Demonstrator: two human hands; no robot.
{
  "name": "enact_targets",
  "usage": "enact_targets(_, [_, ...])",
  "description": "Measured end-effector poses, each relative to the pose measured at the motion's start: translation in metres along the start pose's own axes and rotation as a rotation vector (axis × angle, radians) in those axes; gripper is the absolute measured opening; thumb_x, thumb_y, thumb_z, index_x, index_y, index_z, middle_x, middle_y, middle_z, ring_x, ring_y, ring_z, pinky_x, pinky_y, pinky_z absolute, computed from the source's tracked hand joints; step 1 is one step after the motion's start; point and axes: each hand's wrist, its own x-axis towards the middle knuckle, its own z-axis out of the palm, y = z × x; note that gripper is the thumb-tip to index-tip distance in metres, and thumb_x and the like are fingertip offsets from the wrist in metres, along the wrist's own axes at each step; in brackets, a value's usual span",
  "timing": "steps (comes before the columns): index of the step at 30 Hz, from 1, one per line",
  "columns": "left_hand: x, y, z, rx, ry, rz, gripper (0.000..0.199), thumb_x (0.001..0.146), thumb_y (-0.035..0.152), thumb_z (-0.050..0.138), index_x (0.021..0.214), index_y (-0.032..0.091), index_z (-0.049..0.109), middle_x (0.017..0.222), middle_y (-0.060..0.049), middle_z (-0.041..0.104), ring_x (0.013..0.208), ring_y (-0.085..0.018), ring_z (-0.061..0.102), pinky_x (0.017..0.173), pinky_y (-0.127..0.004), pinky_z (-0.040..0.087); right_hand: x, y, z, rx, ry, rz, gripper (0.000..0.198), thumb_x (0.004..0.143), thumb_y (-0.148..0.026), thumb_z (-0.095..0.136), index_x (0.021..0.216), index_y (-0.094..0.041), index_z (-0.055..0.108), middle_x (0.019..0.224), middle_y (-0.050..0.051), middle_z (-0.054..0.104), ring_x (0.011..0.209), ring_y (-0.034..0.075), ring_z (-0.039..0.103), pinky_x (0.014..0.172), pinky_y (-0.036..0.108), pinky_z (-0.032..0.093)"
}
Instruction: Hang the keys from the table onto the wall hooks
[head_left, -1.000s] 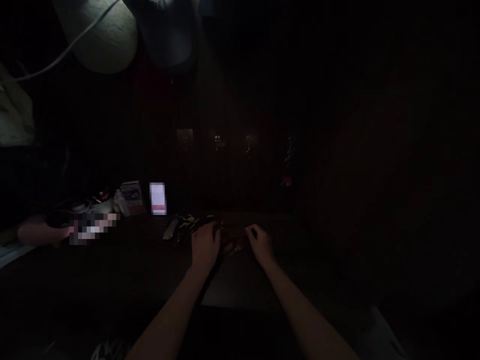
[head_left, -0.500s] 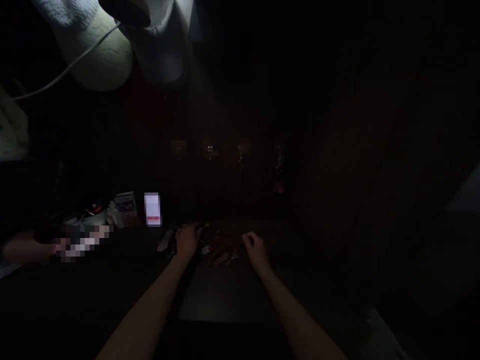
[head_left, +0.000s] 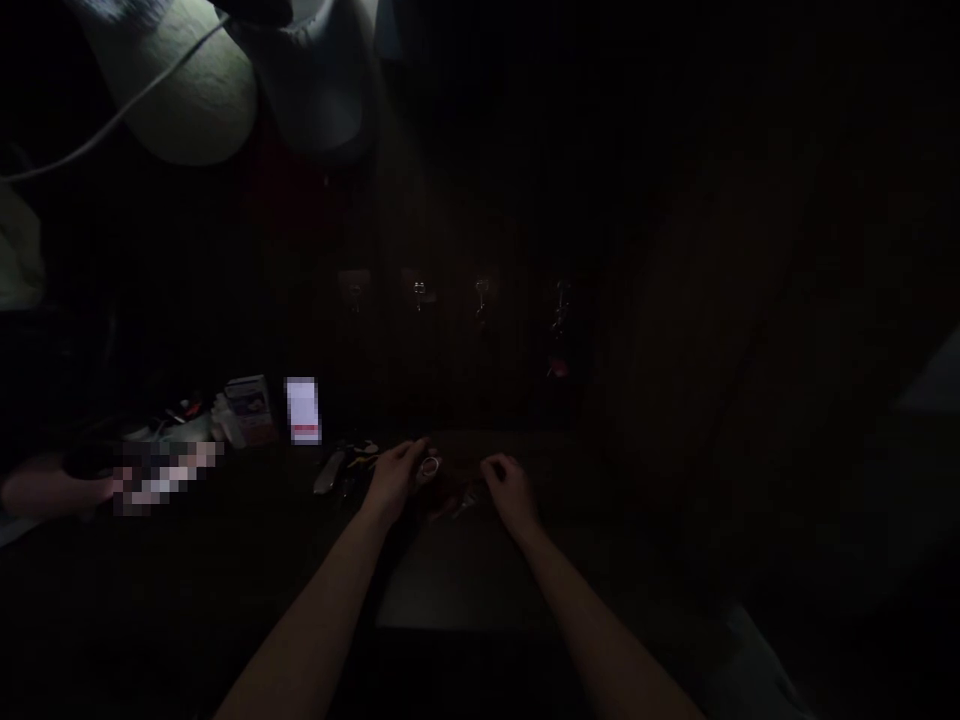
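The scene is very dark. My left hand [head_left: 391,485] reaches over the table with its fingers closed, and a pale metal ring [head_left: 429,466] hangs at its fingertips. What else those fingers hold is hidden. To its right, my right hand [head_left: 513,495] has thumb and forefinger pinched together; I cannot make out what is between them. Small metal pieces, perhaps keys [head_left: 468,498], lie between the two hands beside a dim reddish-brown strap. Left of my left hand lie a grey elongated item [head_left: 330,472] and a yellow cord-like piece [head_left: 364,460].
A lit phone [head_left: 303,410] stands upright at the back, beside a small box [head_left: 251,408] and a white bottle [head_left: 227,420]. Another person's arm [head_left: 56,487] enters from the left. Wall hooks [head_left: 419,288] hold dangling items [head_left: 559,325]. Caps [head_left: 319,90] hang above.
My left hand has moved right, off the small items it covered, and the ring now shows at its fingers. My right hand stays almost in place. The view has shifted slightly.
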Motion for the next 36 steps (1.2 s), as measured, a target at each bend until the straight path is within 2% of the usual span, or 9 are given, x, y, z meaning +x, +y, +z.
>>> enact_targets(3, [-0.003,-0.009,0.007,-0.151,0.004,-0.062,0.02,0.065,0.029,0.071,0.075,0.012,0.065,0.072,-0.006,0.069,0.064,-0.012,0.065,0.057,-0.019,0.049,-0.002,-0.006,-0.001,-0.045,0.002,-0.128,0.017,0.078,-0.028,0.048,0.072,-0.02,0.062,0.081,0.005,0.062,0.084,0.02,0.055,0.078,0.032,0.04])
enact_targets(6, [-0.004,-0.018,0.014,-0.286,0.025,-0.095,0.011,0.071,0.022,0.067,0.075,0.013,0.064,0.071,-0.005,0.068,0.066,-0.012,0.066,0.06,-0.019,0.05,-0.006,-0.012,-0.002,-0.075,-0.083,-0.223,0.017,0.08,-0.029,0.05,0.073,-0.022,0.064,0.084,0.004,0.062,0.087,0.019,0.053,0.081,0.033,0.039])
enact_targets(10, [-0.003,-0.029,0.024,-0.383,0.045,-0.125,0.008,0.08,0.018,0.056,0.075,0.014,0.061,0.079,-0.007,0.07,0.076,-0.014,0.067,0.068,-0.022,0.051,-0.01,-0.015,0.0,-0.126,-0.206,-0.242,0.011,0.077,-0.033,0.059,0.076,-0.024,0.066,0.092,0.003,0.063,0.094,0.02,0.052,0.084,0.037,0.036])
enact_targets(14, [-0.003,-0.033,0.029,-0.472,0.039,-0.114,0.01,0.082,0.016,0.053,0.076,0.013,0.06,0.084,-0.008,0.07,0.083,-0.015,0.067,0.075,-0.024,0.051,-0.011,-0.016,0.0,-0.134,-0.271,-0.258,0.006,0.074,-0.03,0.063,0.074,-0.024,0.065,0.097,0.002,0.063,0.098,0.02,0.051,0.086,0.039,0.035])
enact_targets(21, [-0.003,-0.025,0.024,-0.513,0.077,-0.028,0.001,0.078,0.015,0.059,0.077,0.014,0.06,0.088,-0.006,0.069,0.083,-0.013,0.066,0.074,-0.024,0.051,-0.009,-0.015,0.001,-0.078,-0.236,-0.269,0.009,0.078,-0.022,0.055,0.071,-0.021,0.061,0.092,0.004,0.063,0.093,0.018,0.052,0.084,0.036,0.037])
enact_targets(25, [0.004,-0.014,0.026,-0.463,0.05,0.014,0.014,0.07,0.016,0.068,0.081,0.015,0.06,0.086,-0.004,0.069,0.076,-0.012,0.065,0.065,-0.022,0.05,-0.009,-0.013,0.002,-0.059,-0.225,-0.28,0.01,0.077,-0.021,0.054,0.07,-0.021,0.06,0.09,0.004,0.063,0.092,0.018,0.053,0.083,0.035,0.038])
enact_targets(29, [0.018,0.009,0.031,-0.349,0.029,0.112,0.026,0.063,0.022,0.073,0.085,0.017,0.06,0.084,-0.003,0.069,0.074,-0.011,0.066,0.068,-0.023,0.05,-0.009,-0.011,0.003,-0.042,-0.209,-0.281,0.011,0.077,-0.021,0.052,0.068,-0.021,0.059,0.089,0.003,0.063,0.09,0.018,0.053,0.084,0.035,0.037])
enact_targets(33, [0.034,0.041,0.034,-0.15,0.081,0.228,0.03,0.06,0.025,0.074,0.085,0.015,0.062,0.083,-0.005,0.069,0.075,-0.014,0.066,0.07,-0.025,0.05,-0.009,-0.011,0.003,-0.016,-0.18,-0.272,0.009,0.076,-0.02,0.052,0.07,-0.022,0.058,0.086,0.003,0.063,0.088,0.018,0.053,0.083,0.035,0.038])
enact_targets(36, [0.048,0.068,0.037,0.018,0.152,0.372,0.028,0.062,0.027,0.071,0.086,0.014,0.064,0.08,-0.005,0.069,0.077,-0.016,0.066,0.071,-0.027,0.049,-0.009,-0.012,0.002,-0.001,-0.177,-0.274,0.009,0.077,-0.02,0.051,0.07,-0.021,0.057,0.084,0.003,0.063,0.085,0.018,0.053,0.081,0.034,0.039])
